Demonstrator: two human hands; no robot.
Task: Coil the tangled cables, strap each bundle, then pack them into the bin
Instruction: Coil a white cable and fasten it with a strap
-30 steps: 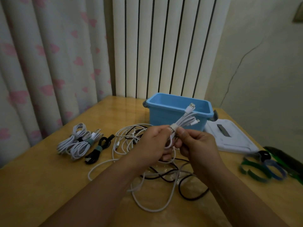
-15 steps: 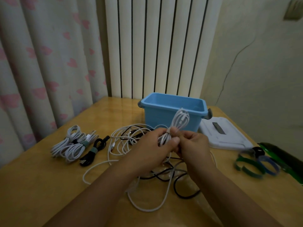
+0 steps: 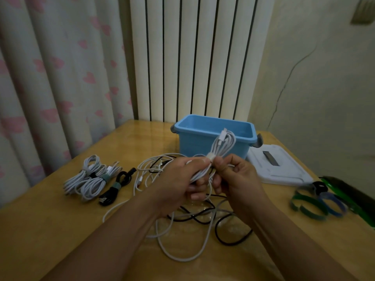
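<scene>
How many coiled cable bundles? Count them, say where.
4: white bundle, second white bundle and black bundle lie left on the table; the left hand and right hand hold a fourth bundle. Bin inside partly hidden.

Both forearms reach in from the lower edge, the left from about 7 o'clock and the right from about 5 o'clock, and meet near the centre of the view. The left hand has its fingers curled, back of the hand up, thumb pressed toward 2 o'clock. The right hand faces it at 3 o'clock, fingers curled inward, thumb and forefinger pinched together. The knuckles of the two hands nearly touch.
</scene>
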